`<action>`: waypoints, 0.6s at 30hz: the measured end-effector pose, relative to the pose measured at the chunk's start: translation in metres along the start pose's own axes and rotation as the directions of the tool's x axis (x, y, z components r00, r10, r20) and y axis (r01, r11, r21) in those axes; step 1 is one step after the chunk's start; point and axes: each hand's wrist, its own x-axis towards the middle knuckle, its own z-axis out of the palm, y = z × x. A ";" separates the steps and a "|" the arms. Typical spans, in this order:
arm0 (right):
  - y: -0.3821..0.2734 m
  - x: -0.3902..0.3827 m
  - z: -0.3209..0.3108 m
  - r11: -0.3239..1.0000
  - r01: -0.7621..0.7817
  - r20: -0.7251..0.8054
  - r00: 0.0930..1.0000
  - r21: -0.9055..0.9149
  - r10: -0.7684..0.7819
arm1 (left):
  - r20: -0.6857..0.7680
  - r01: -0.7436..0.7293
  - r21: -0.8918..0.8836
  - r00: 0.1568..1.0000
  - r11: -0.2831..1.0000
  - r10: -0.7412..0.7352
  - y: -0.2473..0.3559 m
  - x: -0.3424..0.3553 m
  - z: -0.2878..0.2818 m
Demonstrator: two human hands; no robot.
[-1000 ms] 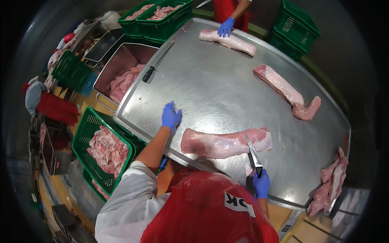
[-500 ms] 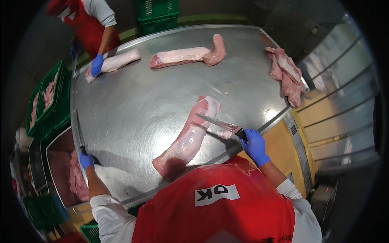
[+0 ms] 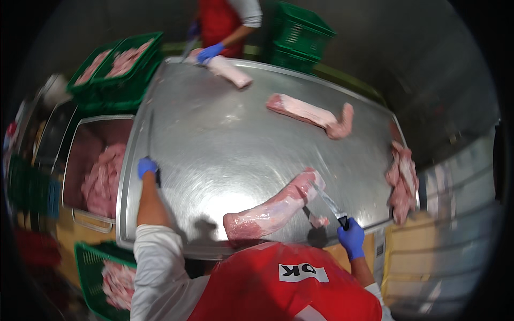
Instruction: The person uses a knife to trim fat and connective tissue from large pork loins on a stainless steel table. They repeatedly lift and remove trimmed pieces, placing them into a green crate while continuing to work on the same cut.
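Note:
A long piece of pale pink meat, like a pork loin (image 3: 273, 211), lies slantwise on the steel table (image 3: 198, 139) in front of me. My right hand (image 3: 351, 238) is closed around the black handle of a knife (image 3: 329, 202), its blade pointing up and left with the tip at the loin's far end. A small meat scrap (image 3: 319, 220) sits beside the loin, below the blade. At the table's left edge, my left hand (image 3: 147, 167) grips the black handle of a thin dark rod, seemingly a sharpening steel (image 3: 151, 134), pointing away from me.
Across the table a co-worker's gloved hand (image 3: 210, 53) rests on another loin (image 3: 231, 73). A bent meat piece (image 3: 308, 111) lies farther right, with trimmings (image 3: 401, 182) at the right edge. A meat-filled metal tub (image 3: 68, 182) and green crates (image 3: 101, 91) stand left.
The view has swung, so the table sits farther right and lower. Both hands keep their tools; the left appears farther up along the table's left edge. The co-worker's hand stays on the other loin.

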 end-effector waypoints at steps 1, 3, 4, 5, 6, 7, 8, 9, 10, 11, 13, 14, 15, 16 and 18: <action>-0.006 0.013 0.005 0.995 0.086 -0.019 0.996 0.040 -0.086 | 0.019 -0.014 -0.056 1.000 0.998 0.015 -0.010 -0.006 -0.002; -0.015 0.031 0.016 0.976 0.173 -0.043 0.985 0.133 -0.169 | -0.010 0.076 -0.244 0.997 0.967 -0.081 -0.010 -0.051 0.015; -0.019 0.035 0.020 0.962 0.191 -0.051 0.982 0.194 -0.184 | 0.014 0.111 -0.300 0.994 0.947 -0.112 -0.003 -0.081 0.024; -0.017 0.035 0.021 0.951 0.183 -0.061 0.983 0.251 -0.173 | 0.032 0.105 -0.350 0.994 0.931 -0.100 0.015 -0.123 0.033; -0.014 0.036 0.024 0.936 0.202 -0.071 0.979 0.289 -0.189 | 0.037 0.086 -0.392 0.996 0.916 -0.078 0.026 -0.164 0.035; -0.018 0.044 0.027 0.908 0.241 -0.083 0.971 0.343 -0.226 | 0.071 0.068 -0.476 0.997 0.877 -0.039 0.015 -0.191 0.042; -0.022 0.052 0.030 0.878 0.277 -0.098 0.961 0.391 -0.260 | 0.105 0.053 -0.558 0.994 0.828 0.007 0.005 -0.216 0.054; -0.003 0.053 0.041 0.882 0.262 -0.073 0.964 0.392 -0.254 | 0.161 0.025 -0.589 0.983 0.808 0.087 0.029 -0.258 0.042; 0.016 0.060 0.059 0.886 0.247 -0.049 0.968 0.392 -0.248 | 0.216 0.003 -0.621 0.962 0.784 0.167 0.052 -0.300 0.025; 0.030 0.066 0.066 0.886 0.240 -0.029 0.968 0.396 -0.250 | 0.267 0.004 -0.671 0.934 0.741 0.236 0.070 -0.333 0.003; 0.015 0.080 0.070 0.916 0.146 0.063 0.981 0.374 -0.182 | 0.332 -0.011 -0.722 0.872 0.691 0.360 0.103 -0.382 -0.030; 0.003 0.082 0.069 0.885 0.212 0.007 0.972 0.415 -0.236 | 0.364 -0.034 -0.720 0.831 0.693 0.420 0.120 -0.404 -0.041; -0.013 0.084 0.068 0.847 0.280 -0.059 0.957 0.452 -0.285 | 0.391 -0.065 -0.720 0.785 0.691 0.481 0.140 -0.424 -0.052; -0.035 0.083 0.054 0.852 0.264 0.011 0.953 0.453 -0.301 | 0.412 -0.100 -0.718 0.736 0.688 0.537 0.159 -0.443 -0.064; -0.060 0.084 0.049 0.808 0.448 -0.057 0.884 0.383 -0.463 | 0.506 -0.062 -0.729 0.622 0.681 0.598 0.189 -0.472 -0.071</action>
